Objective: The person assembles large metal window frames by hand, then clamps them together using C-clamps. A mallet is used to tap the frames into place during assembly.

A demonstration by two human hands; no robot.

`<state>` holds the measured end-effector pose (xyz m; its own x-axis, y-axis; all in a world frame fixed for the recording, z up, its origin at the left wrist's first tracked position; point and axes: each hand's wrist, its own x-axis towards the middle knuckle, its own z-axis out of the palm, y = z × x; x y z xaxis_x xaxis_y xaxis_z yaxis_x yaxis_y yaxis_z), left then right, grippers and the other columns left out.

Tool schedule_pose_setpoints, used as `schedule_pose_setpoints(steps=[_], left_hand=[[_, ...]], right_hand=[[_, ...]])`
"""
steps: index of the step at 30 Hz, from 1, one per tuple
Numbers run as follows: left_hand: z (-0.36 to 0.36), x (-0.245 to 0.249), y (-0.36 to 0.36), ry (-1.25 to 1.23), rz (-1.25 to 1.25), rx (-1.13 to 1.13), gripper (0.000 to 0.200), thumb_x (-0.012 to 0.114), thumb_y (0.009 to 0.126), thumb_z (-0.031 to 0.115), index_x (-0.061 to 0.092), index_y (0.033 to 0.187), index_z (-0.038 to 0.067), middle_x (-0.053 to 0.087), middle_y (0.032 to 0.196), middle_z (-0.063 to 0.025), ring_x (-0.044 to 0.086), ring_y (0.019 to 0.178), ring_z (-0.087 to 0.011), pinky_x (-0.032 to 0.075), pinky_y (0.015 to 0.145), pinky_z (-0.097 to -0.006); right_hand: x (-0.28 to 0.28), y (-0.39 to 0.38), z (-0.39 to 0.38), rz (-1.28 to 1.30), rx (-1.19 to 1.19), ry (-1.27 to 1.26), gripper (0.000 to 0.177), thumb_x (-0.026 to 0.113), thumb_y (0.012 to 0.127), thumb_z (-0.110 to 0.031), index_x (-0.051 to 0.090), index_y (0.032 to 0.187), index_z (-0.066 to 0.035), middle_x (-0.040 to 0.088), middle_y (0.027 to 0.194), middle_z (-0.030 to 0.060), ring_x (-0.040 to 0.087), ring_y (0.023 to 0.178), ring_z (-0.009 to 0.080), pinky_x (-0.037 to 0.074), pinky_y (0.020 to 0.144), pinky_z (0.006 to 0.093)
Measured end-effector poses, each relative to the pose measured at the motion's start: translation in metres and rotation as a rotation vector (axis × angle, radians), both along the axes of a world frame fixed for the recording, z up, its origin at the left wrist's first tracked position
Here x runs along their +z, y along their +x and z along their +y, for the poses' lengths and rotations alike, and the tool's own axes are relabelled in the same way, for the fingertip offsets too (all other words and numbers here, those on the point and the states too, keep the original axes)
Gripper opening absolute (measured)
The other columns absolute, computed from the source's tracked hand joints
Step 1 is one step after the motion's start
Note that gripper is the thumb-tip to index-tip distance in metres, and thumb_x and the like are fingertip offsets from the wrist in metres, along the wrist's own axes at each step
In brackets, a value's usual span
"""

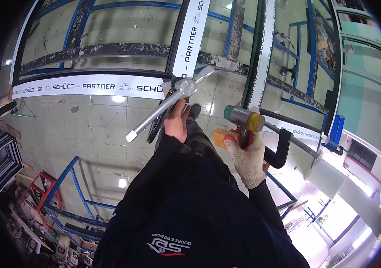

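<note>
My bare left hand point(177, 124) is at the lower end of a metal clamp point(159, 110), its fingers up against it just under the round silver head and partly hidden there. The clamp's long silver bar slants across the frame corner. My right hand point(246, 157), in a white knit glove with red on the fingers, is closed on a mallet point(244, 119) with one green and one yellow face. Against that glove's left side is a yellowish wooden block point(221, 138). A black clamp point(283, 148) with a threaded rod sits right beside the glove.
Dark window frames point(168, 58) with white printed protective film point(87, 87) lie on blue metal stands point(235, 27). Another blue stand point(81, 187) and a red rack point(43, 196) stand lower left. Stacked profiles point(5, 163) are at far left. The floor is tiled.
</note>
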<state>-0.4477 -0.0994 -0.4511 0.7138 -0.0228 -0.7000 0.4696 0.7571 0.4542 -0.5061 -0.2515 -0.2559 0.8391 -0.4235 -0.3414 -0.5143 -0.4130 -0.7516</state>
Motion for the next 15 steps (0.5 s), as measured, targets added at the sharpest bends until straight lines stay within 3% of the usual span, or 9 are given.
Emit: schedule_pose_setpoints(steps=[11,15], left_hand=[[-0.007,0.005,0.005,0.038,-0.008,-0.036,0.026,0.071,0.091,0.01,0.061,0.114,0.011,0.066,0.109,-0.001,0.061,0.108,-0.0159,0.047,0.098,-0.0422],[0.004,0.002,-0.008,-0.033,-0.017,-0.179,0.027,0.07,0.089,0.007,0.06,0.115,0.01,0.064,0.114,-0.0026,0.06,0.112,-0.0188,0.047,0.1,-0.0433]], right_hand=[[0.003,-0.009,-0.009,0.104,0.081,0.013,0.054,0.082,0.081,-0.013,0.055,0.125,0.003,0.072,0.1,0.0141,0.067,0.085,0.0142,0.054,0.079,0.0276],[0.0,-0.006,-0.008,0.045,0.096,0.025,0.054,0.083,0.082,-0.016,0.055,0.124,0.003,0.071,0.097,0.0158,0.068,0.084,0.0156,0.055,0.075,0.0292]])
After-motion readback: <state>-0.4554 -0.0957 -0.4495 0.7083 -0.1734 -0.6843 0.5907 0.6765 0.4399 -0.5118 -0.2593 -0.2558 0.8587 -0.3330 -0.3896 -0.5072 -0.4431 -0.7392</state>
